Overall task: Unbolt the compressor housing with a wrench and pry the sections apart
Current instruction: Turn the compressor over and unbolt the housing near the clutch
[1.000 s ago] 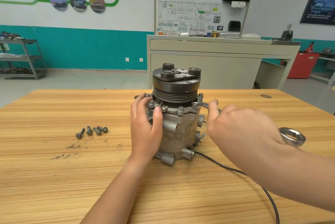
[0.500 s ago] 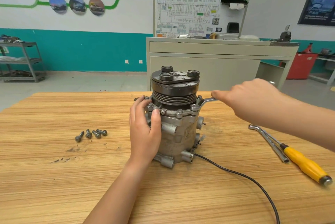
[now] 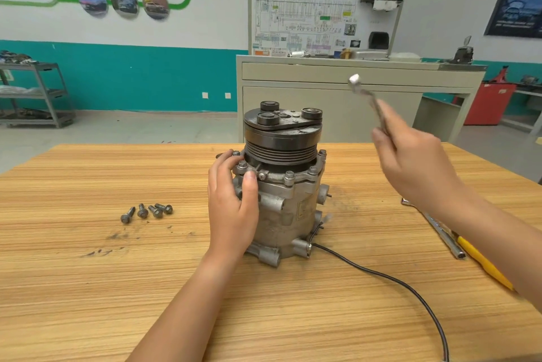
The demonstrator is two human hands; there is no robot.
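- At the middle of the wooden table [image 3: 88, 288], the compressor [image 3: 287, 209] stands upright with its clutch pulley [image 3: 281, 139] on top, so the ring of flange bolts [image 3: 289, 175] below the pulley faces up within your reach.
- Your left hand [image 3: 231, 215] grips the housing on its left side, with the palm against the body, the thumb pressed on the front of the flange and the fingers curled round the rim behind. That hold reads as a brace, to keep the compressor from twisting or tipping when a bolt is loaded.
- Your right hand [image 3: 416, 168] is closed round the shaft of the wrench [image 3: 366, 96], held high and to the right of the pulley, with the tool head in the air and touching nothing. The wrench is blurred, so its head type is unclear.
- Between your 2 hands sits the compressor, touching the left and well apart from the right.
- 4 loose bolts [image 3: 146, 211] lie in a row to the left of the housing, out of the wrench's swing. By that, part of the unbolting looks done, while several bolts sit in the flange and the sections show no gap.
- To your right, a yellow-handled tool [image 3: 484, 265] and a steel bar [image 3: 445, 240] lie beside each other, near at hand, likely for prying. A black cable [image 3: 381, 275] trails from the housing base toward the near-right edge.
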